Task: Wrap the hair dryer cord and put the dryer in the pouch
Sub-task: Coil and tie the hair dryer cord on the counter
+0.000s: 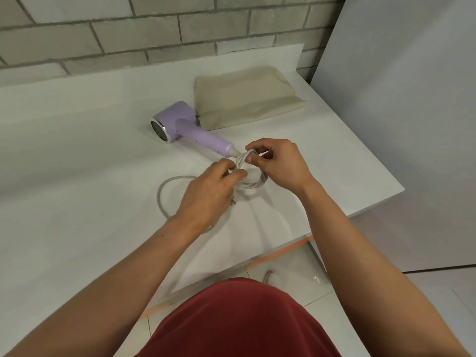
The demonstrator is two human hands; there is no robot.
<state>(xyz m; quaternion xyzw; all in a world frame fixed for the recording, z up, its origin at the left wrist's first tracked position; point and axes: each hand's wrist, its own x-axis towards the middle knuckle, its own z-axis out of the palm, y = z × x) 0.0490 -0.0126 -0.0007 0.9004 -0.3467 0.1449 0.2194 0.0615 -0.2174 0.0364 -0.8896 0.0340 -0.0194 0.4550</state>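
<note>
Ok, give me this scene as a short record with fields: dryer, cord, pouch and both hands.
dryer: purple, lying on the white counter
pouch: beige, flat, just behind the dryer, dryer not in it
cord: partly coiled by the handle end, one loose loop on the counter
left hand: grips the coil
right hand: fingers pinch the coil's top
stage: wrapping unfinished

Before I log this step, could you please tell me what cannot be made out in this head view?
The plug: head view, mostly hidden under the left hand.
The cord coil: head view, turn count hidden by fingers of the right hand.
The pouch opening: head view, not discernible in the flat fabric.
The hair dryer far end: head view, faces away.
</note>
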